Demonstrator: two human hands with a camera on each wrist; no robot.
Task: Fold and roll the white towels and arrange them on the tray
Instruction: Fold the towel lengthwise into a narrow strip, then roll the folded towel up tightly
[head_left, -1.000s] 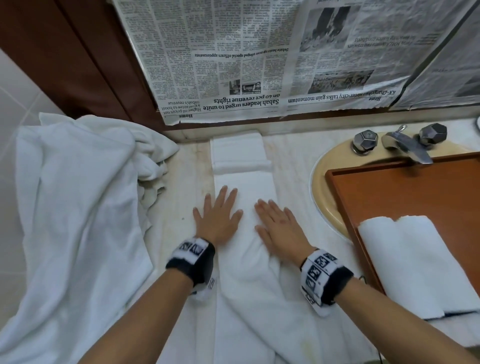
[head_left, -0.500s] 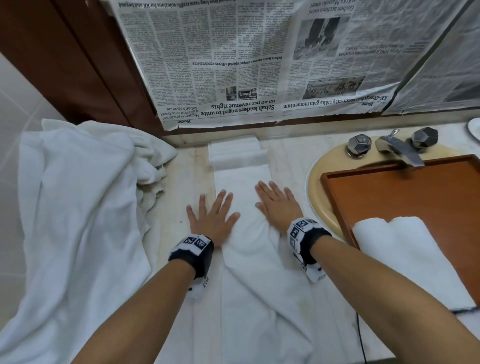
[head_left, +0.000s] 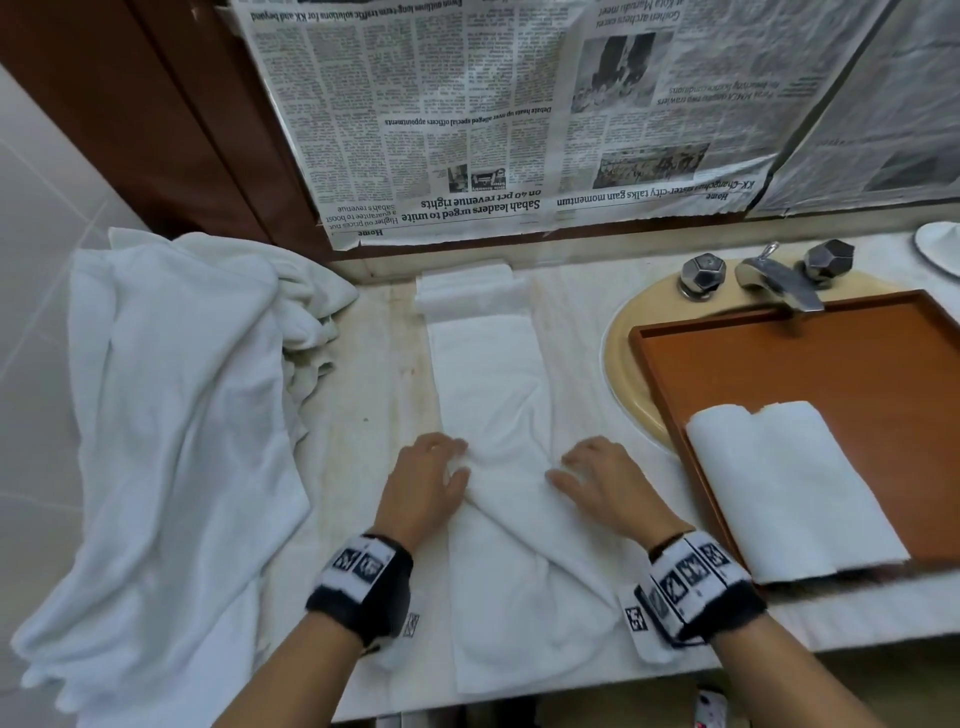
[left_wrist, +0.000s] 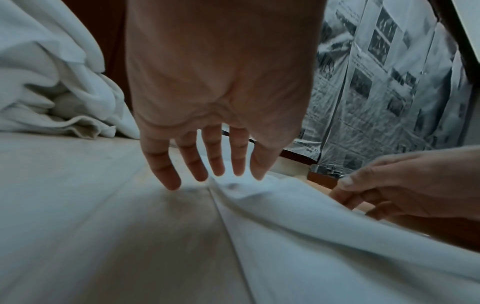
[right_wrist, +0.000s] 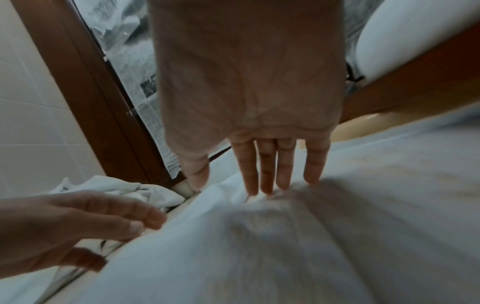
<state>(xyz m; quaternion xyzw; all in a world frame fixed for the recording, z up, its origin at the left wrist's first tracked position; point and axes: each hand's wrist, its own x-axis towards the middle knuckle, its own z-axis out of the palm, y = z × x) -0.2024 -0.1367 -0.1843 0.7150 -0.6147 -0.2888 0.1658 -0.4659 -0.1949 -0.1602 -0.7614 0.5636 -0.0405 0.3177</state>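
A long white towel (head_left: 488, 374) lies folded into a narrow strip on the marble counter, its far end doubled over by the wall. My left hand (head_left: 434, 470) presses the strip's left edge and my right hand (head_left: 589, 467) its right edge, with the cloth creased between them. In the left wrist view the left hand's fingers (left_wrist: 197, 164) point down, straight, tips at the towel (left_wrist: 311, 236) edge. In the right wrist view the right hand's fingers (right_wrist: 270, 174) rest on the towel (right_wrist: 259, 246). A brown tray (head_left: 831, 364) over the sink holds a rolled white towel (head_left: 789, 493).
A heap of loose white towels (head_left: 182, 415) fills the counter's left side and hangs over its front. The faucet (head_left: 779, 283) and two knobs stand behind the tray, above the yellow basin (head_left: 628, 374). Newspaper (head_left: 519, 130) covers the wall behind.
Both hands have slid back along the strip toward me, from the middle to nearer the front edge. The towel between them has bunched into diagonal creases.
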